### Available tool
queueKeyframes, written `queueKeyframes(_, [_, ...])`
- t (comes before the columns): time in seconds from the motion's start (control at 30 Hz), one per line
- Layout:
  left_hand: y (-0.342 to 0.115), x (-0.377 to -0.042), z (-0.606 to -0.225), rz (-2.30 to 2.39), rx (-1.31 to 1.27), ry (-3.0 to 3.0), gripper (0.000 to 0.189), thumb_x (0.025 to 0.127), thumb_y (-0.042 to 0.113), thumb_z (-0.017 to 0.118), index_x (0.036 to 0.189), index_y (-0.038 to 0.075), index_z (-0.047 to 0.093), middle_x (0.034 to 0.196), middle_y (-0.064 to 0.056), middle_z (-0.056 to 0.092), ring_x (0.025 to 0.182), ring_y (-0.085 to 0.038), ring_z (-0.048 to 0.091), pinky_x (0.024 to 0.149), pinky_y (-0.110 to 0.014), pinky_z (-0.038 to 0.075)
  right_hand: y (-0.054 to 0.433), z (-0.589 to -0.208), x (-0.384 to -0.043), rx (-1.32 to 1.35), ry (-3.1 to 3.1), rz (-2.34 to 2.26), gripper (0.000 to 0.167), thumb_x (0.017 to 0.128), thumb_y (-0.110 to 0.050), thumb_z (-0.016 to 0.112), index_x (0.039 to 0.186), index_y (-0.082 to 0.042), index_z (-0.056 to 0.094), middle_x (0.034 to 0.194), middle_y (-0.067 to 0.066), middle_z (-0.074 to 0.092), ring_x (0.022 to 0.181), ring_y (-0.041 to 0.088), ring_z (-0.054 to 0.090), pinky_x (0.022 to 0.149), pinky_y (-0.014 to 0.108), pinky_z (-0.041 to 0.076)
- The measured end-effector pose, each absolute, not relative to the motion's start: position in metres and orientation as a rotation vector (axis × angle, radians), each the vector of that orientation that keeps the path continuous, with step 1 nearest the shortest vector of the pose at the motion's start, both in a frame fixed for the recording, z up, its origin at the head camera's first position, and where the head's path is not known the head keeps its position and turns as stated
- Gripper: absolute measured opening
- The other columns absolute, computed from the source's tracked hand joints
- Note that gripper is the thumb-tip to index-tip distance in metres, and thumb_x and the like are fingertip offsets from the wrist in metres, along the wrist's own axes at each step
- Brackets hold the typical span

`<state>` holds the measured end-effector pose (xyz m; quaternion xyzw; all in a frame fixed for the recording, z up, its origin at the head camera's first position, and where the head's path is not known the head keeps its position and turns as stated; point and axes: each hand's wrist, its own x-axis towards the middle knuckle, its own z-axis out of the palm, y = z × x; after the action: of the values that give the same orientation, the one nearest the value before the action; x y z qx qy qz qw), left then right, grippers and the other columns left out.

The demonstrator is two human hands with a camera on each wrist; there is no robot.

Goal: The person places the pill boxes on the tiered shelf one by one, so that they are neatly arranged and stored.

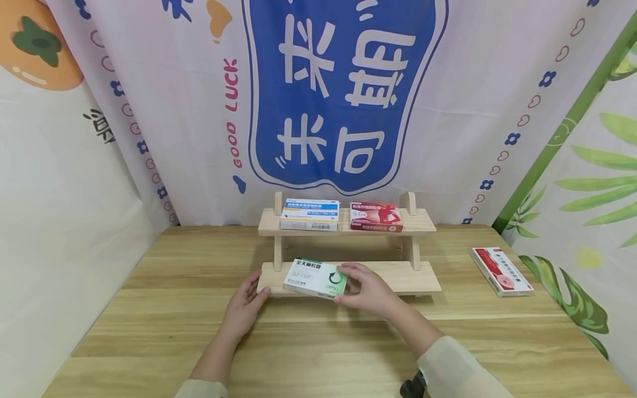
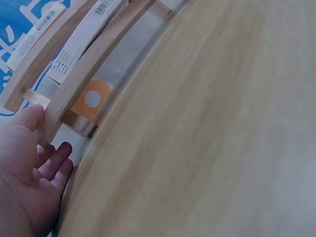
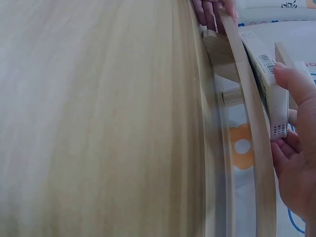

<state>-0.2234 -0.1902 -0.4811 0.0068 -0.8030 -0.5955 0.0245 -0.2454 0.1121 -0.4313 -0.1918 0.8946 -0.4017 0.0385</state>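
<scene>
A two-tier wooden rack (image 1: 413, 281) stands on the table. On its lower tier, toward the left, lies a white and green medicine box (image 1: 311, 278), slightly angled. My right hand (image 1: 369, 290) holds this box by its right end; in the right wrist view the thumb lies on the barcoded side of the box (image 3: 267, 64) and fingers bend around its end. My left hand (image 1: 245, 304) grips the left end of the lower tier. In the left wrist view the thumb of the left hand (image 2: 24, 168) touches the board's end, with the fingers below it.
On the upper tier sit a blue and white medicine box (image 1: 309, 215) and a red medicine box (image 1: 375, 216). Another red and white box (image 1: 502, 272) lies on the table (image 1: 318, 354) at right. A printed cloth (image 1: 199, 110) hangs behind. A small black object (image 1: 413, 386) is by the right sleeve.
</scene>
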Motion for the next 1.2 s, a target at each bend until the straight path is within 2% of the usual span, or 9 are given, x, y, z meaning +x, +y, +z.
queueKeyframes(0.3, [-0.1900,-0.2238,-0.4816,-1.849,0.005,-2.477,0.059,0.100,0.019,0.057,0.151,0.002,0.032,0.155,-0.024,0.033,0.144,-0.036,0.034,0.119,-0.046,0.032,0.1137,-0.4351,-0.2480,-0.571,2.762,-1.159,0.070,0.078,-0.035,0.082,0.140,-0.015,0.055,0.157,0.006,0.038,0.143,0.035,0.037,0.118,0.054,0.031])
queueKeyframes(0.53, [-0.1897,-0.2246,-0.4812,-1.842,0.009,-2.486,0.060,0.100,0.019,0.056,0.151,0.002,0.030,0.156,-0.025,0.032,0.144,-0.037,0.033,0.119,-0.047,0.031,0.1136,-0.4363,-0.2526,-0.533,2.814,-1.195,0.064,0.078,-0.036,0.082,0.134,-0.015,0.060,0.149,0.011,0.047,0.136,0.038,0.045,0.114,0.058,0.036])
queueKeyframes(0.67, [-0.1894,-0.2252,-0.4813,-1.837,0.005,-2.483,0.059,0.100,0.019,0.057,0.151,0.002,0.031,0.155,-0.025,0.033,0.144,-0.037,0.034,0.119,-0.047,0.032,0.1124,-0.4355,-0.2524,-0.518,2.829,-1.194,0.062,0.079,-0.035,0.082,0.134,-0.016,0.061,0.148,0.012,0.049,0.136,0.038,0.046,0.115,0.057,0.036])
queueKeyframes(0.9, [-0.1897,-0.2259,-0.4825,-1.849,0.020,-2.477,0.060,0.100,0.021,0.057,0.150,0.002,0.032,0.156,-0.023,0.034,0.145,-0.034,0.033,0.120,-0.048,0.031,0.1116,-0.4352,-0.2507,-0.507,2.799,-1.205,0.061,0.083,-0.033,0.078,0.138,-0.015,0.057,0.153,0.008,0.044,0.143,0.034,0.039,0.120,0.053,0.030])
queueKeyframes(1.2, [-0.1892,-0.2251,-0.4818,-1.850,0.011,-2.476,0.060,0.100,0.020,0.057,0.150,0.001,0.032,0.155,-0.024,0.034,0.145,-0.034,0.034,0.120,-0.048,0.031,0.1116,-0.4374,-0.2512,-0.531,2.794,-1.218,0.056,0.088,-0.030,0.073,0.139,-0.015,0.056,0.151,0.001,0.048,0.142,0.027,0.042,0.120,0.046,0.032])
